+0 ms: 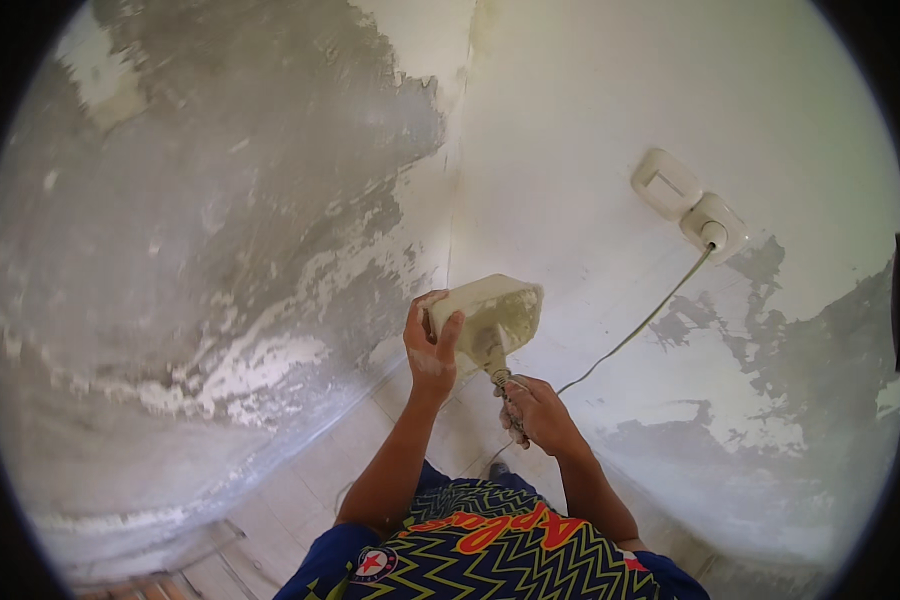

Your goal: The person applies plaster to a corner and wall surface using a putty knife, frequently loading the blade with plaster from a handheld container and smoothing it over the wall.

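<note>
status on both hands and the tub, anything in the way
Left hand gripping off-white angular plastic tub. Right hand holding pale-smeared handled tool at tub. Thin grey cable nearby; no obstruction visible.

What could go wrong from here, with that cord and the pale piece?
The cord, plugged into the wall socket, runs down close to the right hand; the arm might snag it. The left hand grips the pale piece at one side, so it might slip.
</note>
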A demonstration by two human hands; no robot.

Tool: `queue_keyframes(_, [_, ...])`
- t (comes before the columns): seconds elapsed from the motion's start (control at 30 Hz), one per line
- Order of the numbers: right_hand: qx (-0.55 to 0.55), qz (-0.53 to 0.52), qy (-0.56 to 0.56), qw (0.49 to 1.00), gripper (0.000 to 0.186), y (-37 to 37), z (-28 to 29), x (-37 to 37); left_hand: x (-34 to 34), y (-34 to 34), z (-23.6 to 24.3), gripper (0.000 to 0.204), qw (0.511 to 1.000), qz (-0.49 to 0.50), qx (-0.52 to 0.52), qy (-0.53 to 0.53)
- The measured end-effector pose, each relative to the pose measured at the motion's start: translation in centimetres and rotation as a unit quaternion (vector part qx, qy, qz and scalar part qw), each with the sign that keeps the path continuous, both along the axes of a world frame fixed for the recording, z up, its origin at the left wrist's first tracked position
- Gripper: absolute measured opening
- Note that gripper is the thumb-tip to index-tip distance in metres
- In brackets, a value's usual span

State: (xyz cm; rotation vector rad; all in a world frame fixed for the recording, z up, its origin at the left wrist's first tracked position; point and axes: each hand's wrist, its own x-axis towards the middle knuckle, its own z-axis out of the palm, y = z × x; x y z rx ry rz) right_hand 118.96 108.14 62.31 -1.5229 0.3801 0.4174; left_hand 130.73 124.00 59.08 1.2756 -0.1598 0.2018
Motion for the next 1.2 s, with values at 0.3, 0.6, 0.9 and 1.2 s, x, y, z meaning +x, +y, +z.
queue_keyframes(0.3, [0.273, -0.201, 0.084, 0.937, 0.034, 7.2, -0.1, 8.0, 10.6, 3.7, -2.1, 0.034, 0.973, -0.101, -0.153, 0.140])
queue_keyframes(0.6, [0.341, -0.194, -0.095, 0.915, 0.023, 9.4, 0.7, 11.9, 15.4, 7.9, -3.7, 0.044, 0.946, -0.152, -0.163, 0.235])
queue_keyframes(0.9, [0.229, -0.193, -0.151, 0.942, 0.025, 7.6, 4.9, 19.2, 16.9, 12.0, -4.2, 0.058, 0.925, -0.203, -0.137, 0.291])
queue_keyframes(1.2, [0.228, -0.198, -0.237, 0.923, 0.017, 6.6, 8.7, 21.2, 17.7, 8.8, -4.0, 0.061, 0.894, -0.282, -0.160, 0.309])
